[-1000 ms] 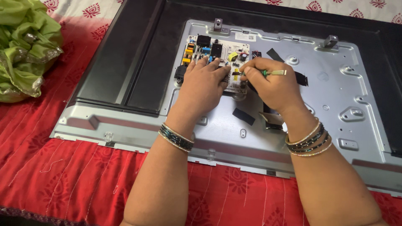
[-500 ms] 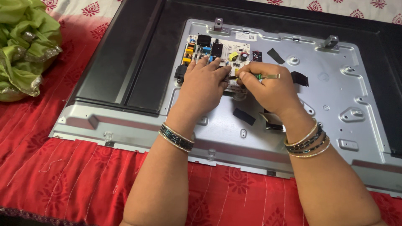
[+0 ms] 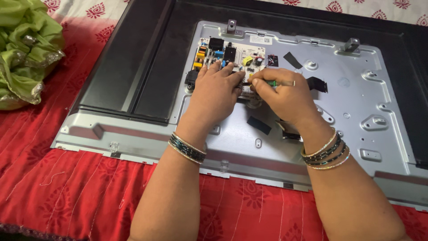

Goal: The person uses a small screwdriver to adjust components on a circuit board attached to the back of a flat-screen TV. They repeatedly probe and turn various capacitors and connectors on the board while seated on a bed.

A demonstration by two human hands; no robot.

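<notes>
The right hand pinched a green-handled screwdriver, its tip seemingly on the lower edge of the white circuit board, though fingers hid the contact. The left hand lay flat on the same board, fingers spread over the components and gripping nothing. The board sat at the upper middle of a grey metal back panel. Black tape strips lay below the board. The panel rested on a red cloth; green fabric lay far left of the board.
</notes>
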